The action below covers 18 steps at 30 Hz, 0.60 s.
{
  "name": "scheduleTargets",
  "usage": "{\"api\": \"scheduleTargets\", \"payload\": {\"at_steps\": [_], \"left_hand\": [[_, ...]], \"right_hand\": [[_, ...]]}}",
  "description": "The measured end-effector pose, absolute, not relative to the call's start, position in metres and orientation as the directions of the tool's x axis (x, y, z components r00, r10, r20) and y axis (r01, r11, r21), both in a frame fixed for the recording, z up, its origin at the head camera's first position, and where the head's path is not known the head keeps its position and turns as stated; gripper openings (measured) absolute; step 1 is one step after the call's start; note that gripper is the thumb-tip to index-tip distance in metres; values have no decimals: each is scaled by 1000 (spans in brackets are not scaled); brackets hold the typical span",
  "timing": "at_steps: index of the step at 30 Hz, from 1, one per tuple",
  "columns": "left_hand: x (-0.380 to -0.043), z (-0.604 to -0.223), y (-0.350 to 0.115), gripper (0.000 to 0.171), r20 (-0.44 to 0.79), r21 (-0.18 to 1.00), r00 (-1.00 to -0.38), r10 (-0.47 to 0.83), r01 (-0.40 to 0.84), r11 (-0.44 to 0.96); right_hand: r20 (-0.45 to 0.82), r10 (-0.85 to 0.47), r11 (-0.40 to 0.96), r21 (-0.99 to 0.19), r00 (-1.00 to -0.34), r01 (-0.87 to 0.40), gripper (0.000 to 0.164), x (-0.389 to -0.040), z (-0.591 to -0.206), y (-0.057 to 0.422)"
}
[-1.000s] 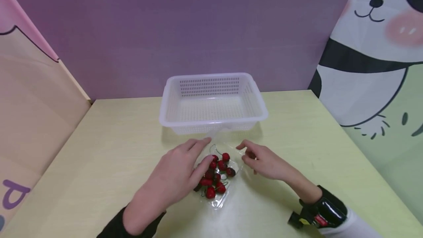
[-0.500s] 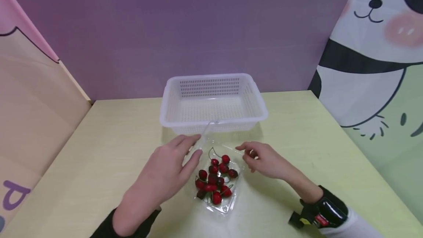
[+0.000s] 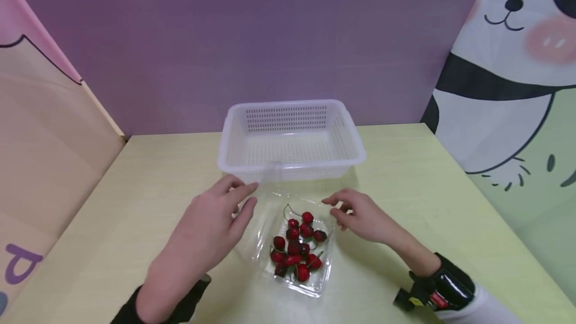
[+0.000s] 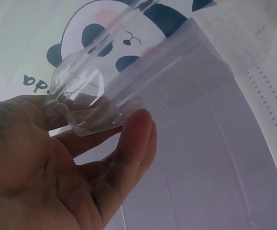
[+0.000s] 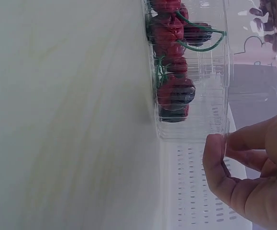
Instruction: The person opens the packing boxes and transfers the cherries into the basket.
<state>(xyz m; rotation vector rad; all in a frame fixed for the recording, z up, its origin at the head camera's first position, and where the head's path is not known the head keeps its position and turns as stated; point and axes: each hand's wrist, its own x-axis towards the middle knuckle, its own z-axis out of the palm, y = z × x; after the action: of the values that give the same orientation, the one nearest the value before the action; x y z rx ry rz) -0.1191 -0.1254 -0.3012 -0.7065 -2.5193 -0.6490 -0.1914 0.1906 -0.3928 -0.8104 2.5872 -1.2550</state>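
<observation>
A clear plastic clamshell box (image 3: pixel 327 275) lies on the table with several red cherries (image 3: pixel 294 248) in it, some with green stems. Its transparent lid (image 4: pixel 128 96) stands raised on the left side of the box. My left hand (image 3: pixel 202 226) pinches the lid's edge between thumb and fingers, as the left wrist view shows. On the other side, my right hand (image 3: pixel 362 216) holds the far right corner of the box's rim between thumb and fingertips. In the right wrist view, cherries (image 5: pixel 174 91) show through the box wall.
A white perforated plastic basket (image 3: pixel 229 149) stands just behind the box, with no contents showing. The pale wooden table (image 3: pixel 427 189) extends to both sides. A purple backdrop (image 3: pixel 270 39) rises behind it, with printed panels at left and right.
My left hand has moved left and toward me, swinging the lid up and away from the cherries. The box has shifted slightly toward me and right; my right hand has barely moved.
</observation>
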Motion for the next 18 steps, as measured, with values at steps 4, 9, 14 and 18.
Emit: {"api": "scheduleTargets", "payload": {"at_steps": [4, 9, 14, 18], "left_hand": [[-118, -298, -131, 24, 514, 300, -780, 357, 554, 777], [-117, -293, -139, 24, 455, 310, -827, 331, 495, 812], [-116, -293, -144, 23, 390, 353, -872, 295, 437, 827], [-117, -294, -145, 22, 371, 350, -881, 294, 426, 834]], "right_hand": [[93, -535, 506, -760, -840, -407, 27, -190, -393, 192], [103, -569, 524, -720, -816, -456, 34, -189, -390, 193], [119, -597, 532, -682, -793, -502, 42, -189, -389, 192], [124, -590, 538, -676, -797, -504, 42, -189, -390, 193]]}}
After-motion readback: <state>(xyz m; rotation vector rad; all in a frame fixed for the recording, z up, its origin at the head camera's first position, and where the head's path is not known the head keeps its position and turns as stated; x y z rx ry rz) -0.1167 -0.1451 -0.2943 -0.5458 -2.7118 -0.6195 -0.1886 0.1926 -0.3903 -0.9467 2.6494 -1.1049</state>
